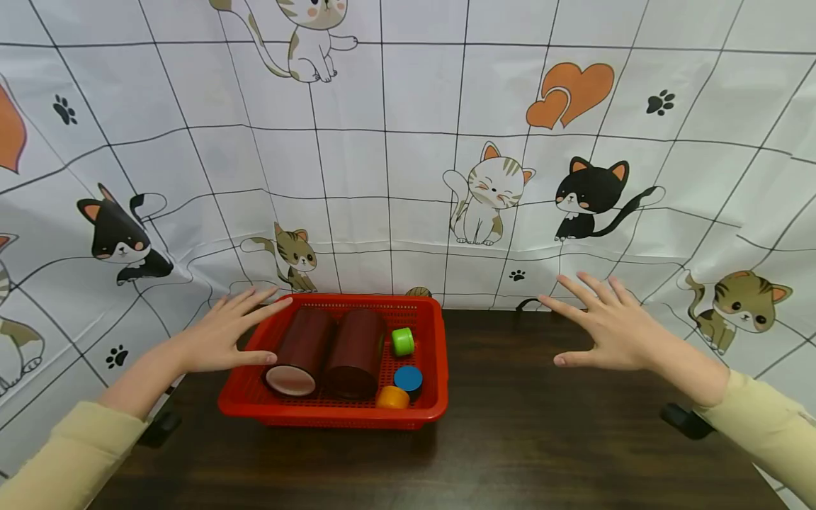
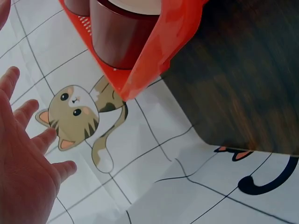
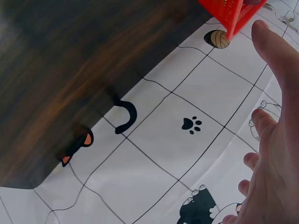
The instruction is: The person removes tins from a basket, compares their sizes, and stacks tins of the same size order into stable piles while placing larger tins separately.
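My left hand [image 1: 223, 333] is spread with straight fingers over the left side of a red plastic basket [image 1: 331, 419]. Its thumb overlaps the near end of a dark brown cylinder [image 1: 306, 347] in the head view. A second dark brown cylinder [image 1: 357, 354] lies beside the first. To their right in the basket are a small green cylinder [image 1: 403, 341], a blue-topped round piece [image 1: 408, 379] and an orange one [image 1: 392, 397]. My right hand [image 1: 608, 329], fingers spread and holding nothing, is above the table's right side. In the left wrist view one cylinder [image 2: 121, 39] shows its pale end.
A dark wooden table [image 1: 510, 425] bears the basket at its far left part. White sheeting [image 1: 408, 177] with a grid and cartoon cats hangs behind the table and at both sides. Dark bands [image 1: 687, 421] sit under both wrists.
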{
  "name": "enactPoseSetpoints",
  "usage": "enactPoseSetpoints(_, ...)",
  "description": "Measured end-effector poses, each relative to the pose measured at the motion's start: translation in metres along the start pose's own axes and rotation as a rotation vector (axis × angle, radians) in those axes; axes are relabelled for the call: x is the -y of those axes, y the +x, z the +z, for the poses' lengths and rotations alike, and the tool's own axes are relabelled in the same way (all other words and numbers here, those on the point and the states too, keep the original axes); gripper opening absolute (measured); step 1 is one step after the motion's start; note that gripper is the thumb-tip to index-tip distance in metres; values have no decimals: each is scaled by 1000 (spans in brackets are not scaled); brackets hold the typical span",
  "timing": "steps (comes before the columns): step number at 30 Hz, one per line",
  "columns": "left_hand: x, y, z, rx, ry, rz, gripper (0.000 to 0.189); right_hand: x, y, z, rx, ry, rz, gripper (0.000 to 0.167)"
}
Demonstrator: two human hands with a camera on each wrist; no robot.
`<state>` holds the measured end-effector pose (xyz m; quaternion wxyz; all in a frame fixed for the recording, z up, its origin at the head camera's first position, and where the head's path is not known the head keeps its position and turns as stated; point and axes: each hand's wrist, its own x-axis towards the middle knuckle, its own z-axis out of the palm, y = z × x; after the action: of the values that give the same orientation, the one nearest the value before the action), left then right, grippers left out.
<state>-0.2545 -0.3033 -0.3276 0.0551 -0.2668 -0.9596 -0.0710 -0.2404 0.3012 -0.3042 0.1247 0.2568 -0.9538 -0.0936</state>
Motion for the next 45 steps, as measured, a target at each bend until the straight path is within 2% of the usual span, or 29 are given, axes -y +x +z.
enactPoseSetpoints(7,4,-9,7,-60,-23,4,87,7,14,-5,7,31,-30,92)
enactPoseSetpoints(16,7,-26,12,-134,-105,13,86,13,32,-12,-1,30,-79,91)
enactPoseSetpoints(22,6,-36,16,-132,-168,-60,86,17,42,-16,12,26,-103,90)
enactPoseSetpoints(27,6,-45,24,-136,-216,-126,80,20,53,-17,-13,35,-130,88)
enactPoseSetpoints(36,7,-64,38,-167,-269,-184,79,34,77,-24,12,52,-168,88)
enactPoseSetpoints(40,7,-69,42,-172,-275,-211,79,42,87,-28,11,53,-191,89)
enactPoseSetpoints(45,9,-73,48,-212,-277,-214,78,52,99,-30,12,77,-212,87)
